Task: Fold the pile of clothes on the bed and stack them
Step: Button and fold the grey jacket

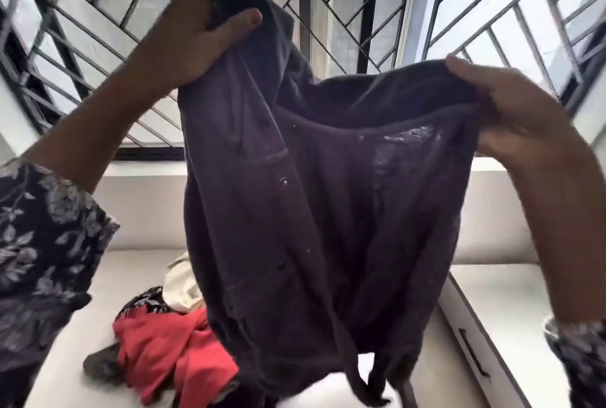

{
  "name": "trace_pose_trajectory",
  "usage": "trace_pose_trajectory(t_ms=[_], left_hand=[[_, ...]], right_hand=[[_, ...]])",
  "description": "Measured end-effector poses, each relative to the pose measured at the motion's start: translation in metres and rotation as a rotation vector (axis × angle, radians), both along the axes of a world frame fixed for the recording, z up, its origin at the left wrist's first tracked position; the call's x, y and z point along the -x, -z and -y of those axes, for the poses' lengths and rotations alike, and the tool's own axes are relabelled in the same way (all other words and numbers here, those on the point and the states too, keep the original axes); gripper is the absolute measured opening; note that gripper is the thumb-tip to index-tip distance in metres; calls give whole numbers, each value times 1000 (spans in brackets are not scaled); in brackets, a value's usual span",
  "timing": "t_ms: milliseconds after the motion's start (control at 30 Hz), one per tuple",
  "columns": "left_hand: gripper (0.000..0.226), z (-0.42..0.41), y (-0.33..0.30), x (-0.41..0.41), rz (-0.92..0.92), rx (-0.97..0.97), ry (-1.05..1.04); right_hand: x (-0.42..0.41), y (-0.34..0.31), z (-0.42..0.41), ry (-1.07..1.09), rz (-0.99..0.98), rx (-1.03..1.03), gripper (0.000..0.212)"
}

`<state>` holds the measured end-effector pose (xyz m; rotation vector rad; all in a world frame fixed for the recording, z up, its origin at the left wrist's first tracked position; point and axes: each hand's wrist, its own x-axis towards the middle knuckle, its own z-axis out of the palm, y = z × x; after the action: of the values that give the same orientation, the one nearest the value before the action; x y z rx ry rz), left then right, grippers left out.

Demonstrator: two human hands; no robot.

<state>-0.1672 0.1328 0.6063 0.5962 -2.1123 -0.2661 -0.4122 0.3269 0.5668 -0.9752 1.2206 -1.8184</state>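
I hold the dark purple garment [314,204] up in the air over the bed [98,279]. My left hand [193,37] squeezes a bunched top corner, and my right hand [511,115] pinches the thin, soft top edge. I should shake it flat before folding. The red cloth [164,348] lies crumpled below.

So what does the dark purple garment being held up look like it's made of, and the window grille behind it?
The dark purple garment looks like soft matte knit, maybe cotton: it drapes and wrinkles, and light shows through near the right hand. The window grille looks like black-painted metal: thin rigid straight bars.
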Motion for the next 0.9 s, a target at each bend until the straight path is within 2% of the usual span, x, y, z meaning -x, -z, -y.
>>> trace_pose_trajectory(t_ms=[133, 233, 300, 367, 467, 567, 667, 767, 900], left_hand=[[47, 19, -7, 32, 152, -93, 67], [41, 49, 41, 75, 442, -215, 115], [41, 76, 104, 100, 648, -318, 108], [37, 103, 196, 125, 811, -455, 148], [45, 124, 355, 146, 1001, -633, 83], [33, 144, 509, 160, 991, -792, 5], [36, 160, 600, 173, 873, -816, -48], [39, 187, 636, 200, 747, -745, -95], [34, 229, 644, 236, 648, -574, -90]], right_hand=[[26, 3, 10, 8, 46, -44, 18], [45, 46, 43, 55, 97, -199, 12], [55, 96, 63, 109, 108, -312, 9], [65, 174, 84, 182, 107, -477, 11], [75, 320, 107, 219, 139, -774, 13], [95, 480, 124, 328, 211, -965, 23], [109, 587, 135, 380, 259, -980, 15], [133, 632, 158, 462, 262, -986, 29], [159, 622, 203, 360, 262, -702, 7]])
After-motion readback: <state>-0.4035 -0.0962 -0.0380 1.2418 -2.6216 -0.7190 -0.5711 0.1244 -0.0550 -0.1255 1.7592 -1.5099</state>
